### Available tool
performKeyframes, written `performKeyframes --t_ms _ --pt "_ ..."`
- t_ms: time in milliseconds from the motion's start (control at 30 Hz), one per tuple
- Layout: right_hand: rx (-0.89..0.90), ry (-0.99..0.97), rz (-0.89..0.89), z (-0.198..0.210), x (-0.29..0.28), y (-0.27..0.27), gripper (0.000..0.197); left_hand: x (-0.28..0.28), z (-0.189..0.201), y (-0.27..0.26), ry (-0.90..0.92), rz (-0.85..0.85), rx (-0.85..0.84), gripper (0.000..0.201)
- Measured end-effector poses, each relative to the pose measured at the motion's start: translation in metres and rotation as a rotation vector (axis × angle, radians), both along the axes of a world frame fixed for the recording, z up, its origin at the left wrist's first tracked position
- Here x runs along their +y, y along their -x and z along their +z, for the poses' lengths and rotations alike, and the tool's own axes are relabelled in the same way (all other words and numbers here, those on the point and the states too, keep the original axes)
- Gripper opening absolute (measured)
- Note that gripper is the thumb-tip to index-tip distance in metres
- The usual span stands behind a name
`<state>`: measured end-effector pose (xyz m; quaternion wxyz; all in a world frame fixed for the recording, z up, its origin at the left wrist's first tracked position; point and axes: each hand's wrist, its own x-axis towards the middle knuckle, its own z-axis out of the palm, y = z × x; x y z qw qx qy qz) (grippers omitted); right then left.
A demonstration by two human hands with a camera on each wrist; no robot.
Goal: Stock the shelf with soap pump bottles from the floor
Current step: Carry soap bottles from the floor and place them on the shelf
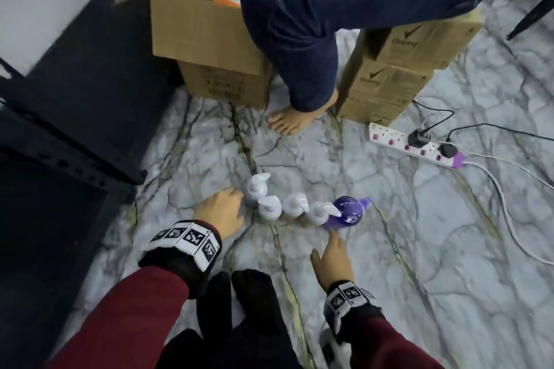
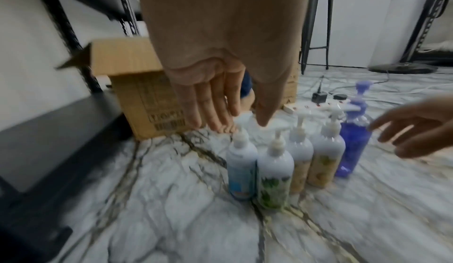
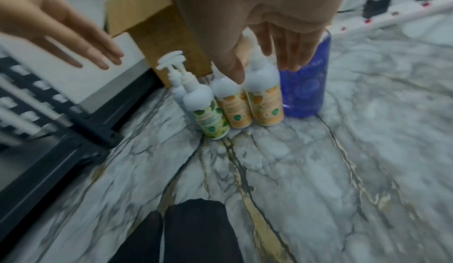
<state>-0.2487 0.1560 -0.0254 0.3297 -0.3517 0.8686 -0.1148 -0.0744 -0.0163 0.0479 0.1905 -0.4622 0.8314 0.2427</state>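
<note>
**Both hands over bottle row, nothing held**

Five pump bottles (image 1: 302, 207) stand upright in a row on the marble floor (image 1: 419, 249). Left hand (image 1: 220, 213) with fingers straight, spread, just beside the leftmost white bottle (image 1: 255, 189). Right hand (image 1: 331, 260) flat, fingers extended toward the purple bottle (image 1: 349, 211), apart from it.

The floor (image 1: 389, 219) is polished marble-look tile — veined grey and gold. White pump bottles (image 2: 274, 162) look like smooth plastic; the purple bottle (image 1: 349, 213) is glossy, translucent. Boxes (image 1: 204, 33) are matt cardboard, the shelf (image 1: 69, 105) matt black metal.
</note>
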Motion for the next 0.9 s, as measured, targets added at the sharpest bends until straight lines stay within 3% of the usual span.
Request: performKeyframes --t_ms 167,333,433,600,700,800,900 --pt "-0.129 0.142 -0.249 -0.039 -0.015 0.011 0.080 0.004 -0.059 0.019 -0.161 0.141 0.336 0.062" --pt "-0.075 0.257 -0.351 -0.069 -0.022 0.005 0.078 0.023 -0.104 0.033 -0.277 0.408 0.572 0.078" --pt "-0.057 0.281 -0.363 -0.076 -0.021 0.004 0.072 0.034 -0.126 0.041 -0.176 0.460 0.676 0.070" --pt "-0.147 0.395 -0.500 -0.070 -0.029 0.009 0.052 0.040 -0.139 0.048 -0.046 0.422 0.570 0.066" --pt "-0.181 0.394 -0.522 -0.063 -0.028 0.005 0.046 0.040 -0.140 0.049 -0.126 0.429 0.514 0.071" --pt "-0.191 0.303 -0.539 -0.060 -0.025 0.003 0.053 0.042 -0.145 0.050 -0.235 0.446 0.478 0.077" --pt "-0.201 0.358 -0.498 -0.073 -0.022 0.006 0.051 0.041 -0.156 0.048 -0.257 0.467 0.467 0.074"
